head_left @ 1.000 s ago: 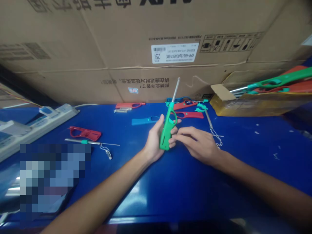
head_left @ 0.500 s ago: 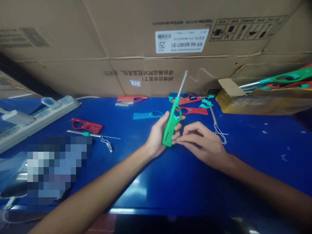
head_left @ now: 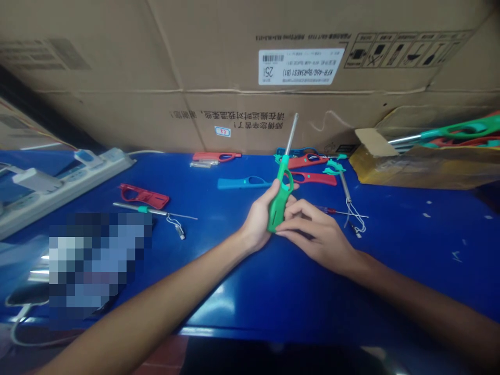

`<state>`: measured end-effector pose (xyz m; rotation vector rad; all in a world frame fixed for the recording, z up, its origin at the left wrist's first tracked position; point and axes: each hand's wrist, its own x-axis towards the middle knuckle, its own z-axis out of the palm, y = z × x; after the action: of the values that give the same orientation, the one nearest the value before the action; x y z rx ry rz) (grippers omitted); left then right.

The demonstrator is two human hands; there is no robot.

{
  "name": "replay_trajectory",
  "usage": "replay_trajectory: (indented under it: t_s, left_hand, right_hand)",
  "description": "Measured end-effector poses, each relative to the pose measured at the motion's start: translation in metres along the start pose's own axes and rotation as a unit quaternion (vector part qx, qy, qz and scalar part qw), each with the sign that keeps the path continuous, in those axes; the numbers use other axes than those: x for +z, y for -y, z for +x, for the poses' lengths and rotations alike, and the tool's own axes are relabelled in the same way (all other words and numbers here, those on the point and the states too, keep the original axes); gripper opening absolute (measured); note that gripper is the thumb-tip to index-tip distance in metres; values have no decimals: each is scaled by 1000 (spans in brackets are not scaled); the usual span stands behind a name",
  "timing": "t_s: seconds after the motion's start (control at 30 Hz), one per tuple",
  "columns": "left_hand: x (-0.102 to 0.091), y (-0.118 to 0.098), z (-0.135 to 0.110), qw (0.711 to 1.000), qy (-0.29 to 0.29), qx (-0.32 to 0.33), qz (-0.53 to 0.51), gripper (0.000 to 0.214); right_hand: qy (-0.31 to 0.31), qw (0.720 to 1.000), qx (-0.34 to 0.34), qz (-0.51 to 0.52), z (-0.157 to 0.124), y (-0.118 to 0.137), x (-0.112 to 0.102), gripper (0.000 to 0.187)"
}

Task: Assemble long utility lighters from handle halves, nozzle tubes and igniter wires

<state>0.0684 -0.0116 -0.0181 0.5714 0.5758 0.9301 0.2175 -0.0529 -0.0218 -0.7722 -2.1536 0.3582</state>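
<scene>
My left hand [head_left: 261, 221] is wrapped round the handle of a green long-neck lighter [head_left: 278, 208]. Its metal tube points up and away from me. At the bottom end of that handle, the thumb and forefinger of my right hand [head_left: 312, 229] are pinched together against the edge. Whatever sits between those fingertips is too small to make out. Just beyond my right hand lies a thin screwdriver [head_left: 332, 211], partly hidden by the fingers. A blue lighter shell [head_left: 238, 183] and a red lighter shell [head_left: 322, 178] lie behind the lighter.
On the left are a red shell [head_left: 144, 197], a metal lighter tube [head_left: 156, 211] with wires, and a white power strip [head_left: 66, 192]. Another metal tube [head_left: 345, 186] lies right of centre. A cardboard box [head_left: 422, 172] holds several lighters. Large cardboard [head_left: 136, 114] walls off the back.
My right fingertips have moved in against the bottom of the lighter's handle. The lighter has tilted slightly, and the screwdriver by my right hand shows more. The whole view has shifted a little.
</scene>
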Motion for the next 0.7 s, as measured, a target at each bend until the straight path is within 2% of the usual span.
replay_trajectory:
  t_s: [0.17,0.33,0.43,0.7]
  left_hand:
    - [-2,1,0,1000,13,0,-10,46]
    - [-5,2,-1,999,32,3,-12,46]
    - [-5,1,-1,999,35,1,-19,45]
    - [-5,1,-2,999,24,3,-28,46]
  right_hand:
    - [-1,999,-10,-42,-2,0,1,11]
    - [7,979,-88,-185,-2,3,1,18]
    - [5,966,-115,-230,0,4,0,19]
    - [2,970,-109,-216,0,6,3,14]
